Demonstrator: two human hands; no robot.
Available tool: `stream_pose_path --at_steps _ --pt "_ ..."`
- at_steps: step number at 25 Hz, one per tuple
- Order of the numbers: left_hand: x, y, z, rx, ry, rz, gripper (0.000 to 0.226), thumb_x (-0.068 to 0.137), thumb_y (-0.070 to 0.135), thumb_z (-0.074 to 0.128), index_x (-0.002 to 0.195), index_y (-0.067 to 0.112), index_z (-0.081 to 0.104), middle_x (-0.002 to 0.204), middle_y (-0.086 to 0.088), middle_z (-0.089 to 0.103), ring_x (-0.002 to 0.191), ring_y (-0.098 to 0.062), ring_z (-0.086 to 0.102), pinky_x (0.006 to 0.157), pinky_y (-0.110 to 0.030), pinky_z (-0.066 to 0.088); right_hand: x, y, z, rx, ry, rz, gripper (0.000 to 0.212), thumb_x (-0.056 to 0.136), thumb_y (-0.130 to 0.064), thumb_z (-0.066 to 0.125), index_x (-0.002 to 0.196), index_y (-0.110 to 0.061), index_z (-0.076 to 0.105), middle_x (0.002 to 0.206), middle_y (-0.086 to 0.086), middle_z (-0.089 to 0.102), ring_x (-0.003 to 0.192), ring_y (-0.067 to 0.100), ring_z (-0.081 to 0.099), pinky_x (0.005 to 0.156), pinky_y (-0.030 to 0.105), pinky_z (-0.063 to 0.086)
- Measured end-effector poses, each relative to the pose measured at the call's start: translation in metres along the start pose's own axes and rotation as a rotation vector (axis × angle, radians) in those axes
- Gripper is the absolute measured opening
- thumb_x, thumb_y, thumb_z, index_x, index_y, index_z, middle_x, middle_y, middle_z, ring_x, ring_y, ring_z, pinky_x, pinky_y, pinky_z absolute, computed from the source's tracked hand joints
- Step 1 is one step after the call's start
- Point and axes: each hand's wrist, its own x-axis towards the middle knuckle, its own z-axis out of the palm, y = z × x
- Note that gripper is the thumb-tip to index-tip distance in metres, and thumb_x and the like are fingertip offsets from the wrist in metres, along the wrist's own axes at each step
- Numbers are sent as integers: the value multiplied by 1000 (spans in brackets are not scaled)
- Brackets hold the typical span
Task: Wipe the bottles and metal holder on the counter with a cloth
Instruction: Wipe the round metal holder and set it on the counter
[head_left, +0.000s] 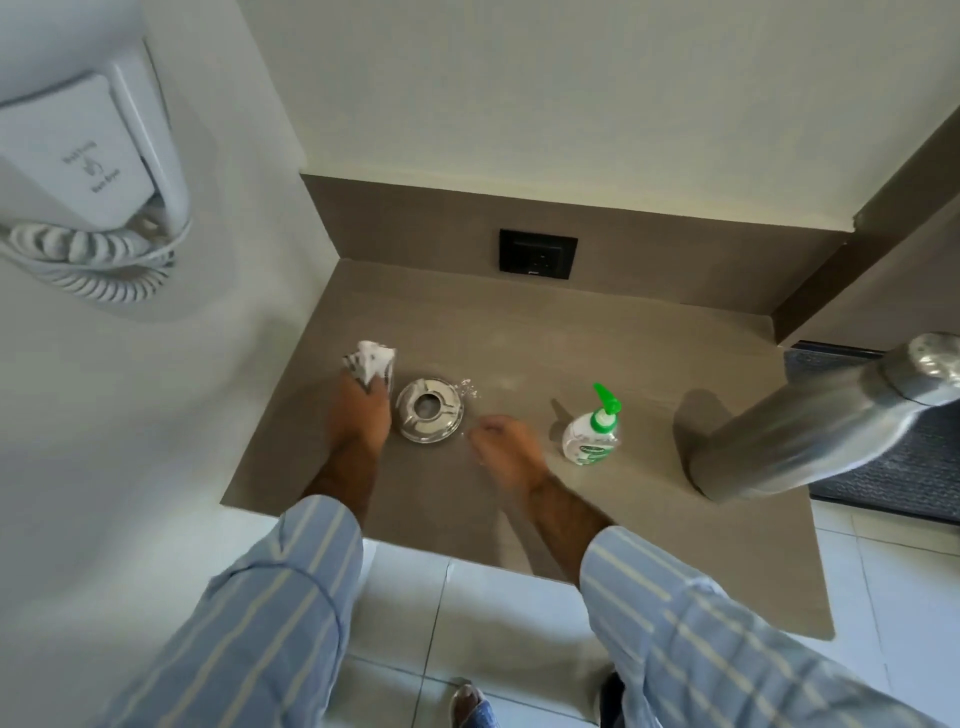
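Observation:
A round shiny metal holder (430, 410) sits on the brown counter (597, 343), left of centre. My left hand (361, 415) rests just left of it, shut on a crumpled white patterned cloth (370, 359) that sticks out beyond my fingers. My right hand (506, 447) is blurred, just right of the holder, fingers curled with nothing seen in them. A clear pump bottle with a green nozzle (592, 428) stands upright to the right of that hand. A tall steel bottle (821, 421) stands at the counter's right edge.
A black wall socket (537, 254) sits in the back panel. A white wall-mounted unit with a coiled cord (88, 171) hangs on the left wall. A dark mat (893, 452) lies on the tiled floor (467, 613) to the right. A few water drops (467, 387) lie by the holder.

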Motion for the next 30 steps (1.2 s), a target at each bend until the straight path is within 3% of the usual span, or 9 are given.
stream_pose_path --at_steps 5,7,9,12,15,20,25,27,30 --pt "14 -13 20 147 -208 132 39 98 37 57 122 8 64 124 -19 70 118 -42 63 99 -44 49 31 -11 37 146 131 43 41 81 -41 49 86 -4 65 78 14 67 80 32 65 76 47 55" --pt "19 -16 23 127 -250 128 40 97 41 56 122 11 65 123 -17 71 117 -41 64 99 -43 50 34 -20 43 340 152 94 39 82 -43 48 83 -11 70 85 11 73 88 31 70 82 43 59" --pt "24 -17 21 33 -266 65 43 95 43 56 121 12 68 123 -15 72 117 -39 64 100 -41 49 25 -31 50 642 148 140 32 95 -35 50 83 -14 71 81 6 71 77 22 68 68 29 59" --pt "22 -19 18 -181 -302 -78 44 93 46 57 114 11 72 116 -14 75 112 -34 68 99 -39 51 13 -36 68 894 77 116 45 105 -40 45 109 -4 73 95 12 77 81 21 72 72 31 60" --pt "10 -11 16 -233 -282 -109 49 89 50 56 109 10 74 109 -13 77 105 -33 70 98 -42 53 7 -41 84 918 -5 89 58 105 -52 36 124 -10 71 110 13 78 92 22 77 71 31 62" --pt "-9 5 9 -518 -186 -136 34 94 38 58 108 11 73 109 -11 77 103 -29 72 96 -44 56 1 -53 90 1090 -51 188 72 97 -68 39 125 -10 71 118 16 76 107 30 74 97 47 57" --pt "-19 -9 11 -936 -207 -299 20 93 38 61 97 21 72 113 -13 76 104 -31 74 96 -52 57 -6 -53 82 1184 -101 276 76 100 -64 37 115 3 71 95 16 80 79 26 78 63 33 63" --pt "-23 -6 9 -991 -178 -325 33 87 46 64 105 19 71 116 -12 76 106 -30 73 98 -53 56 -7 -54 85 1175 -67 255 73 101 -60 37 118 2 71 99 16 79 84 26 78 66 32 64" --pt "-34 15 -2 -1094 -202 -242 30 99 31 58 117 10 68 115 -13 75 104 -30 74 93 -47 59 -7 -60 82 1146 -114 231 65 100 -61 38 122 -10 72 115 10 78 107 26 73 81 35 61"
